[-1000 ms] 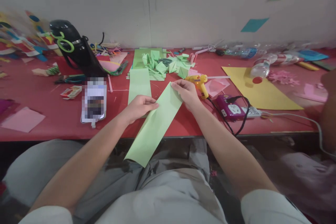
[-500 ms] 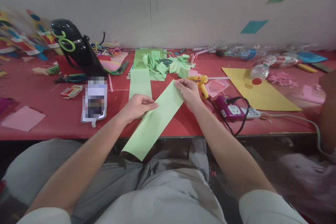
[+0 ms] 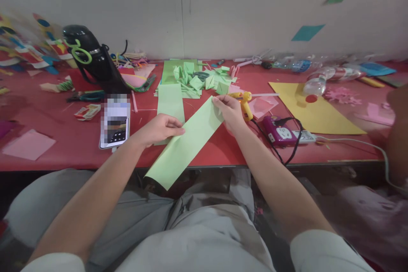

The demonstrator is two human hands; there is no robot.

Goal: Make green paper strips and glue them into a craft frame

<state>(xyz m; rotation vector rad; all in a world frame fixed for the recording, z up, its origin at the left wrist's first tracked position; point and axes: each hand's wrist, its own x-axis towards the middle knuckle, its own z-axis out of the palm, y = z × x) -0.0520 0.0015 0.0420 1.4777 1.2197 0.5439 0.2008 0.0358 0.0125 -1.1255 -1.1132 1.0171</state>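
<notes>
A long light-green paper strip (image 3: 188, 140) lies slanted across the front edge of the red table (image 3: 57, 140), its lower end hanging over my lap. My left hand (image 3: 158, 128) pinches the strip's left edge near its middle, fingers closed on it. My right hand (image 3: 230, 111) grips the strip's far upper corner, fingers closed. A second green strip (image 3: 170, 98) lies flat on the table just behind my left hand. Behind that sits a pile of folded green paper pieces (image 3: 200, 78).
A yellow glue gun (image 3: 244, 103) and a purple power strip (image 3: 282, 131) with a black cord lie right of my right hand. A phone (image 3: 114, 125), a black bag (image 3: 92, 59), a yellow sheet (image 3: 314, 108), pink paper (image 3: 27, 144) and a plastic bottle (image 3: 315, 83) crowd the table. Another person's arm (image 3: 398, 136) is at the right edge.
The strip's lower end has swung a little to the left and up, and my left hand has slid slightly left along its edge. My right hand has stayed on the upper corner.
</notes>
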